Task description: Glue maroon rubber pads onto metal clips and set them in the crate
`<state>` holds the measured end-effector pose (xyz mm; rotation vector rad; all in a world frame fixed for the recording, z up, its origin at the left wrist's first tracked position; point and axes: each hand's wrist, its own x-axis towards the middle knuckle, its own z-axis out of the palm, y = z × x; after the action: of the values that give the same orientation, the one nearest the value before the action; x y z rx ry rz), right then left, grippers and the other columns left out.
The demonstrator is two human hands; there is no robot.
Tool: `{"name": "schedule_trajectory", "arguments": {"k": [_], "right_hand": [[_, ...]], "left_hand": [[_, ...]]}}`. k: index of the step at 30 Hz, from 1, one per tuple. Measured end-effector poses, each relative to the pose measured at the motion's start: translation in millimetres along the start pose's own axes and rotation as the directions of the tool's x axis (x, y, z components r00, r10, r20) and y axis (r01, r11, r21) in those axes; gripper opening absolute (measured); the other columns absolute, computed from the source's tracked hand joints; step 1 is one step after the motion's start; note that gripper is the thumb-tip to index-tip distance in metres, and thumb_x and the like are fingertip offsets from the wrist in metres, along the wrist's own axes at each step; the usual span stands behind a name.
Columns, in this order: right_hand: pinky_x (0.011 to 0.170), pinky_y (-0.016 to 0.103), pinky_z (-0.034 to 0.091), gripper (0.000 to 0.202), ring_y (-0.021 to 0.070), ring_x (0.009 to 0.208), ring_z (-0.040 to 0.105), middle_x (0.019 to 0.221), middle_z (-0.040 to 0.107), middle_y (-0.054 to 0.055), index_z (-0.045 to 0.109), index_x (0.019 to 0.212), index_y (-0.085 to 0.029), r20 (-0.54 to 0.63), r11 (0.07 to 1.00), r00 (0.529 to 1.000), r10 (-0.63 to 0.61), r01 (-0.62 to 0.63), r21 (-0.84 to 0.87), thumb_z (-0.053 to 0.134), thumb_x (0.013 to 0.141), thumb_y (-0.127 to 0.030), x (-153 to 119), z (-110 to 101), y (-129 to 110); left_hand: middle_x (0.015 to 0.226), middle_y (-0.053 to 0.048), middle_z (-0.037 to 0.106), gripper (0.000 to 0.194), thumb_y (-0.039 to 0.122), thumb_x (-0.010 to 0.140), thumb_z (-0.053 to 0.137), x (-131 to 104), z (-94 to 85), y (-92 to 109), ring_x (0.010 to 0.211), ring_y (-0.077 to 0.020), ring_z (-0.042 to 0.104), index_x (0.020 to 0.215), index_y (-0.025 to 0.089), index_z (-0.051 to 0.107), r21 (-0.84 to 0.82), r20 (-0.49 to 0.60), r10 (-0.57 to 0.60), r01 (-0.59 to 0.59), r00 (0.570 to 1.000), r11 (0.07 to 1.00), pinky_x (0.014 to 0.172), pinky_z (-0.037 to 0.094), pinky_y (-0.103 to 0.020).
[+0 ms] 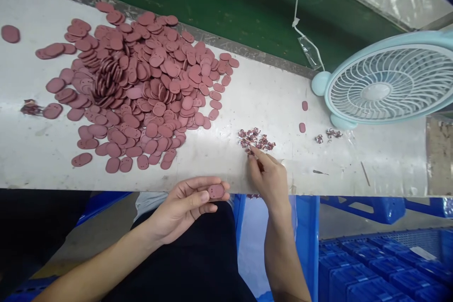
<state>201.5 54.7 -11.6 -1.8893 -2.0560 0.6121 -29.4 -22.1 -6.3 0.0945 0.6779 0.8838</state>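
Head view, and the left hand (pixel 177 212) has one oval piece (pixel 216 191) pinched between thumb and fingers, just off the bench edge (pixel 212 170)! Looks light, stiff, smooth enough to slip if held loosely, perhaps prone to chipping; by the rim is the place to take it, dotted face clear. Over to the right hand (pixel 271 177), narrow, fingertips down at a scatter of small bits (pixel 258 140), and whether it pinches one, I can't tell! Those look tiny, light and fiddly, best nipped singly. Now the count: one oval in the grip, a big heap (pixel 141 85) beyond it to the left, overlapping, too many to number, one loner (pixel 10 34) farthest left, two small ovals (pixel 303 117) right of the working fingertips, one fan (pixel 382 85) farther right, and bits in three patches on the bench, too jumbled to count singly
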Motion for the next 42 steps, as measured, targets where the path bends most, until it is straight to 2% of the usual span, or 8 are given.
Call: {"name": "schedule_trajectory", "arguments": {"k": [5,8,12,15,21,32,37,42], "right_hand": [[0.067,0.033,0.047,0.021,0.0189,0.071,0.062,0.083,0.066,0.003,0.075,0.108,-0.024,0.003,0.995,1.0,0.024,-0.024,-0.101,0.062,0.094,-0.029,6.9,-5.7,4.7],[0.063,0.03,0.05,0.008,0.0182,0.077,0.063,0.091,0.067,0.004,0.075,0.093,-0.024,-0.011,0.989,0.996,0.083,-0.081,0.127,0.07,0.089,-0.029,-6.9,-13.3,-4.6],[0.059,0.026,0.055,0.007,0.0145,0.069,0.066,0.086,0.072,0.001,0.074,0.092,-0.025,0.128,0.738,0.976,0.176,-0.216,0.64,0.078,0.086,-0.027,-38.2,-23.0,-27.5],[0.061,0.025,0.057,0.011,0.0136,0.068,0.068,0.086,0.075,0.001,0.077,0.093,-0.025,0.216,0.556,0.97,0.108,-0.239,0.796,0.08,0.084,-0.019,-56.7,-25.3,-45.0],[0.064,0.024,0.06,0.013,0.0152,0.073,0.073,0.086,0.077,0.0,0.077,0.095,-0.026,0.235,0.481,0.966,0.105,-0.256,0.838,0.079,0.086,-0.016,-61.2,-19.7,-63.3],[0.066,0.025,0.062,0.009,0.0148,0.072,0.072,0.084,0.077,0.001,0.077,0.093,-0.023,0.29,0.464,0.95,0.114,-0.309,0.83,0.08,0.085,-0.02,-57.3,-19.0,-63.9],[0.062,0.025,0.062,0.01,0.0146,0.067,0.072,0.078,0.076,0.0,0.076,0.09,-0.023,0.326,0.377,0.935,0.142,-0.356,0.855,0.082,0.083,-0.023,-54.7,-14.8,-65.5],[0.06,0.025,0.061,0.01,0.014,0.065,0.071,0.077,0.076,0.0,0.075,0.087,-0.022,0.308,0.359,0.935,0.174,-0.351,0.865,0.084,0.082,-0.024,-53.0,-9.9,-67.4]], "left_hand": [[0.124,-0.009,0.077,0.025,0.019,0.092,0.07,-2.0,0.1,-3.2,0.109,-0.0202,0.075,0.116,0.022,0.077,-0.001,-0.003,-0.018,0.018,1.0,1.0,0.079,0.061,-0.017],[0.124,-0.009,0.077,0.025,0.02,0.092,0.072,-1.0,0.9,-6.6,0.109,-0.0204,0.075,0.116,0.024,0.078,0.022,-0.024,0.017,-0.017,1.0,1.0,0.079,0.06,-0.017],[0.122,-0.011,0.078,0.028,0.02,0.088,0.076,1.1,3.5,-7.5,0.11,-0.0248,0.075,0.115,0.023,0.078,0.167,-0.031,0.121,-0.114,0.992,0.979,0.075,0.061,-0.021],[0.118,-0.01,0.079,0.03,0.017,0.085,0.078,1.7,6.6,-5.2,0.107,-0.0242,0.075,0.115,0.023,0.078,0.285,-0.023,0.179,-0.165,0.984,0.944,0.075,0.061,-0.022],[0.117,-0.005,0.08,0.03,0.009,0.083,0.079,1.9,12.8,-5.4,0.107,-0.0193,0.075,0.109,0.024,0.078,0.226,0.036,0.177,-0.181,0.983,0.957,0.094,0.06,-0.028],[0.105,-0.008,0.082,0.007,0.017,0.08,0.083,2.9,13.3,-6.2,0.094,-0.0216,0.077,0.078,0.018,0.076,0.31,-0.026,0.199,-0.181,0.98,0.933,0.089,0.06,-0.034],[0.102,-0.008,0.083,0.005,0.02,0.08,0.083,2.8,13.5,-7.3,0.112,-0.028,0.073,0.076,0.02,0.079,0.356,-0.074,0.234,-0.193,0.969,0.914,0.096,0.057,-0.038],[0.106,-0.009,0.082,0.005,0.021,0.079,0.083,3.1,14.5,-6.1,0.111,-0.0283,0.073,0.076,0.02,0.08,0.376,-0.105,0.245,-0.189,0.964,0.907,0.099,0.057,-0.04]]}}
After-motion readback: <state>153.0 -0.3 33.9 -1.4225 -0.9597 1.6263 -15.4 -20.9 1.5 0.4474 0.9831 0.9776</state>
